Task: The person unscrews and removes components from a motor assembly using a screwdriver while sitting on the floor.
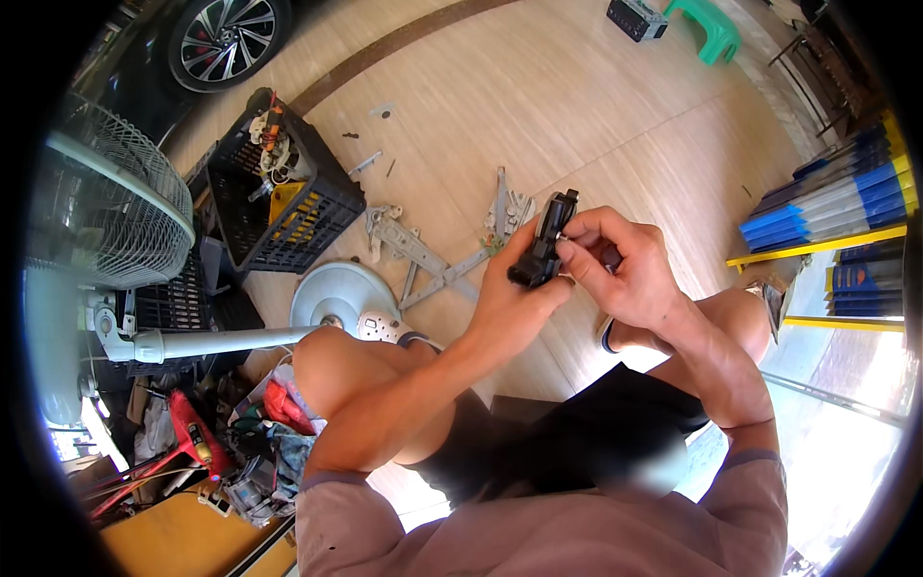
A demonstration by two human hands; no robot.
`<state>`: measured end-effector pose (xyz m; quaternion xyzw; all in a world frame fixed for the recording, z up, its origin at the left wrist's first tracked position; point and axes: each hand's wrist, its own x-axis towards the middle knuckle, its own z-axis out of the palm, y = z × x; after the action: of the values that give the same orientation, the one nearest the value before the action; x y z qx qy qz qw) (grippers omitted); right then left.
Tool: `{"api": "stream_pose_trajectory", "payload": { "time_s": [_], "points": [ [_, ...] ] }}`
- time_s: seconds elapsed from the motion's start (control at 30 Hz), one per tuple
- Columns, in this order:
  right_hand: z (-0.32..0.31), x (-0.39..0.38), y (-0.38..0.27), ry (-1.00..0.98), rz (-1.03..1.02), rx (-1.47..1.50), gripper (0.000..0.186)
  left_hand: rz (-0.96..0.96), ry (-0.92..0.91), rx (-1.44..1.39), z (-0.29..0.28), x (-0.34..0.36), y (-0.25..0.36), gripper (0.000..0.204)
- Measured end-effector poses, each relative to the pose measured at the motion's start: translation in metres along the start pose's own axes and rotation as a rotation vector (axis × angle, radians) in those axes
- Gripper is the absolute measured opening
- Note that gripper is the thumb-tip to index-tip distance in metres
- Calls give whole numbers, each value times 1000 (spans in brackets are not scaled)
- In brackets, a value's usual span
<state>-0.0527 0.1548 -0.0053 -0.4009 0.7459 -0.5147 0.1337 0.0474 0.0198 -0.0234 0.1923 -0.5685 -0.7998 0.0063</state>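
Held up in front of my knees is a small black plastic part [552, 229], long and narrow with a blocky lower end. My left hand [511, 306] is closed round its lower end. At the part's right side, my right hand [623, 264] pinches with thumb and forefinger. A small light spot shows at those fingertips, but what they grip is too small to name. On the floor beyond my hands lies a crossed-arm metal mechanism [421, 252], partly hidden by my left hand.
At left stand a black plastic crate [332, 213] with parts inside and a floor fan [144, 207] on a round base [361, 281]. A car wheel [229, 37] is at far left, a green stool [713, 31] at far right. Blue boxes [817, 216] fill a yellow-edged shelf.
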Motion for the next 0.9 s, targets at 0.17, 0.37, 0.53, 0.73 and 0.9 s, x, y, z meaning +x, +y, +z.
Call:
{"api": "stream_pose_trajectory", "payload": {
  "time_s": [0.17, 0.37, 0.53, 0.73, 0.9],
  "points": [
    [1, -1, 0, -1, 17, 23, 13, 20, -13, 7, -1, 0, -2, 67],
    [0, -1, 1, 7, 52, 48, 14, 18, -12, 19, -1, 0, 0, 65],
    [-1, -1, -3, 9, 64, 44, 14, 23, -18, 10, -1, -1, -1, 66],
    [-1, -1, 0, -1, 67, 14, 13, 6, 8, 52, -1, -1, 1, 67],
    [0, -1, -3, 36, 67, 71, 14, 21, -19, 25, -3, 0, 1, 65]
  ]
}}
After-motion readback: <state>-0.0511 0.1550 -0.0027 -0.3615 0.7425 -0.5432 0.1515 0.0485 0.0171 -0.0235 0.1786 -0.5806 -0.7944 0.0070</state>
